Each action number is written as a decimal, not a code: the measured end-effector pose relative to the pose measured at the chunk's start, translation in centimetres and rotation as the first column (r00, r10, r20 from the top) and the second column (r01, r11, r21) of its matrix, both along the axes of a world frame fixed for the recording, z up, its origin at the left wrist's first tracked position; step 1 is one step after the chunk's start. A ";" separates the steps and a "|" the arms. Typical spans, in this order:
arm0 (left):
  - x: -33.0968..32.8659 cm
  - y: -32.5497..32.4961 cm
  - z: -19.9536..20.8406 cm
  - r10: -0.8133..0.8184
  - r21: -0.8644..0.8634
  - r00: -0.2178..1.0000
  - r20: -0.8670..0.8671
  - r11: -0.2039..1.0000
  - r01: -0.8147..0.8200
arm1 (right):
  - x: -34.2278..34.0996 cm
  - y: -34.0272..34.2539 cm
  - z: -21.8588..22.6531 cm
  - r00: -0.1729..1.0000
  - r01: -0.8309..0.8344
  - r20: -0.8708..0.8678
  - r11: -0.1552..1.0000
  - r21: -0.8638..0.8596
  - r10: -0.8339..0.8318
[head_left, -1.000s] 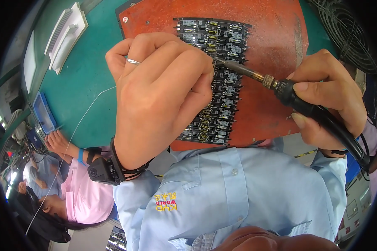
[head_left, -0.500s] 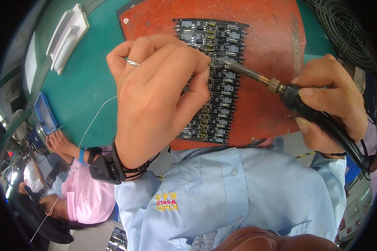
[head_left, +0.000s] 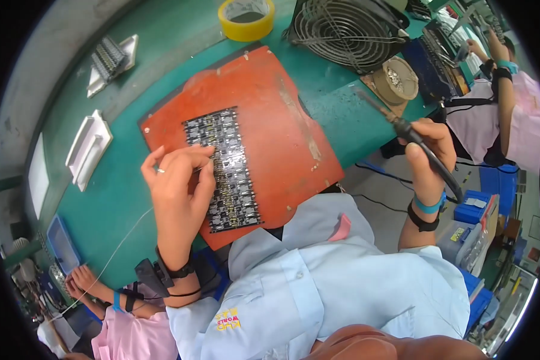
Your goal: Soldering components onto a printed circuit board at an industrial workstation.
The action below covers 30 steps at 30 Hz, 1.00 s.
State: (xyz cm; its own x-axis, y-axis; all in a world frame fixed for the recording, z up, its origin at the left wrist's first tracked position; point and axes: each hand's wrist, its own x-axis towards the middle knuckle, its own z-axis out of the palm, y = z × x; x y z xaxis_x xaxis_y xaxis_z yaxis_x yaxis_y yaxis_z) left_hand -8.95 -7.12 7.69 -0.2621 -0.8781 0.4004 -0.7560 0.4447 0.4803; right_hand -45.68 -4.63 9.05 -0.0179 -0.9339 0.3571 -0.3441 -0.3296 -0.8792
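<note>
My left hand point(head_left: 183, 189) is over the left edge of a panel of small black circuit boards point(head_left: 237, 192), its thumb and fingers pinched together. A thin silvery solder wire point(head_left: 126, 237) runs from this hand toward the lower left; the end at the fingertips is too small to make out. The panel lies on a red board point(head_left: 288, 150). Out to the right, my right hand point(head_left: 431, 165) grips a soldering iron point(head_left: 409, 133) by its black handle. Its metal tip points up and left, above the green mat beside a round tub point(head_left: 387, 90) with silvery bits.
A black fan with a wire guard point(head_left: 348, 30) and a roll of yellow tape point(head_left: 246, 21) stand at the far side. White holders point(head_left: 90, 150) and a blue tray point(head_left: 63, 243) are on the left. Co-workers in pink sit at both sides.
My right hand has carried the soldering iron away from the boards, to the right toward the tub. My left hand stays over the panel. The view has shifted, showing more of the right side.
</note>
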 end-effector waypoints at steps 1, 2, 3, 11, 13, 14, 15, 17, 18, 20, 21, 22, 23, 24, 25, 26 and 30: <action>0.1 0.4 -0.2 0.009 -0.003 1.000 -0.002 1.000 -0.009 | -0.6 1.1 0.1 1.000 -0.003 0.006 1.000 -0.020 0.003; 0.1 0.8 -0.1 0.028 -0.026 1.000 0.014 0.999 -0.028 | -1.3 2.0 0.2 0.987 0.154 -0.036 0.987 -0.048 -0.156; 0.0 0.7 -0.3 -0.004 -0.027 0.999 -0.036 1.000 0.003 | -1.9 2.4 -0.3 0.949 0.303 -0.068 0.950 -0.077 -0.308; 0.7 -0.9 -1.2 0.052 -0.026 0.967 -0.248 0.998 -0.061 | -6.0 0.3 -6.0 0.892 0.416 -0.117 0.894 -0.164 -0.436; 1.1 -1.8 -1.9 0.078 -0.048 0.971 -0.228 0.995 -0.091 | -4.5 1.2 -4.8 0.908 0.410 -0.030 0.899 -0.155 -0.419; 1.2 -2.4 -2.2 0.076 -0.070 0.976 -0.204 0.993 -0.092 | -3.9 1.8 -4.3 0.908 0.415 0.014 0.898 -0.148 -0.418; 1.3 -2.5 -2.4 0.077 -0.091 0.981 -0.179 0.991 -0.094 | -3.3 2.0 -4.0 0.914 0.403 0.012 0.904 -0.144 -0.406; 1.3 -2.4 -2.5 0.090 -0.082 0.981 -0.172 0.991 -0.105 | -2.2 2.0 -3.6 0.949 0.313 0.014 0.941 -0.131 -0.314; 1.3 -2.3 -2.4 0.090 -0.076 0.982 -0.164 0.992 -0.103 | -1.5 1.8 -3.4 0.964 0.265 0.015 0.957 -0.123 -0.265; 1.0 -2.2 -2.3 0.094 -0.055 0.984 -0.154 0.993 -0.103 | -0.3 1.2 -3.3 0.975 0.222 0.044 0.970 -0.101 -0.219; 0.6 -2.0 -2.2 0.083 -0.037 0.982 -0.170 0.995 -0.091 | 0.3 0.9 -3.2 0.980 0.189 0.077 0.978 -0.087 -0.182; 0.3 -1.7 -2.1 0.068 -0.017 0.980 -0.187 0.997 -0.072 | 1.0 0.7 -3.2 0.982 0.160 0.110 0.984 -0.072 -0.152; 0.0 -1.4 -2.1 0.052 0.005 0.978 -0.204 0.999 -0.052 | 1.7 0.6 -3.0 0.982 0.159 0.108 0.986 -0.055 -0.152; -0.1 -1.2 -2.0 0.060 0.024 0.978 -0.201 0.998 -0.056 | 2.6 0.2 -2.7 0.990 0.085 0.119 0.995 -0.046 -0.079; -0.1 -1.1 -1.9 0.050 -0.013 0.985 -0.165 0.999 -0.053 | 3.3 -0.2 -2.3 0.991 0.012 0.132 0.999 -0.037 -0.007; -0.2 -0.9 -1.9 0.039 -0.049 0.991 -0.128 0.998 -0.046 | 3.7 -0.5 -2.1 0.987 -0.059 0.147 0.998 -0.028 0.062; -0.2 -0.3 -0.7 0.115 0.001 0.972 -0.205 0.993 -0.117 | 4.2 -2.3 -1.9 0.910 -0.359 0.224 0.933 -0.002 0.350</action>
State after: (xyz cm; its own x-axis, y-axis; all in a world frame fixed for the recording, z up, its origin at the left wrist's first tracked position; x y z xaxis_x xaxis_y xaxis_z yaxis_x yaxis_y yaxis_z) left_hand -9.10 -7.44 6.94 -0.0707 -0.8928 0.4449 -0.6892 0.3662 0.6252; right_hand -41.51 -6.89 7.11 0.2441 -0.9059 0.3461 -0.0104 -0.3593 -0.9332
